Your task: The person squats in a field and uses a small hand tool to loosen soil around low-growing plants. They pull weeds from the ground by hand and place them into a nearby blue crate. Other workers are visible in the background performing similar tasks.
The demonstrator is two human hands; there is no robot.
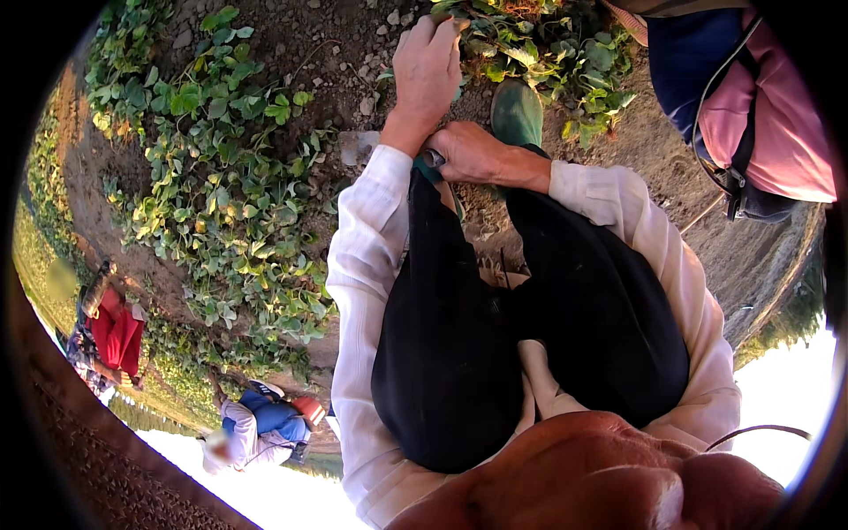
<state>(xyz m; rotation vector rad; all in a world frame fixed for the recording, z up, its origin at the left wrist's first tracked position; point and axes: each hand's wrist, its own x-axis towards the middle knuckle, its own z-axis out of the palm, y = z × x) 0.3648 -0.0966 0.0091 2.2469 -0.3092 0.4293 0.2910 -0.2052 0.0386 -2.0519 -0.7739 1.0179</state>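
My left hand [427,69] reaches forward over bare soil, its fingers bent down beside a clump of leafy green plants [589,63]. Something small and brownish shows at the fingertips, but I cannot tell whether it is held. Just behind the left wrist, my right hand [474,152] is closed around the handle [434,158] of a hand tool. A flat grey metal piece [358,147], seemingly the tool's blade, shows left of my left wrist; the joint between them is hidden. A green shoe [517,112] is planted just beyond the right hand, below my black trousers [450,344].
A dense row of low leafy plants [218,192] runs along the left. Close on the right is a person in pink and navy clothing [768,132], with a dark strap and cord. Two more people [271,424] are at the lower left. Pebbles dot the soil [344,79].
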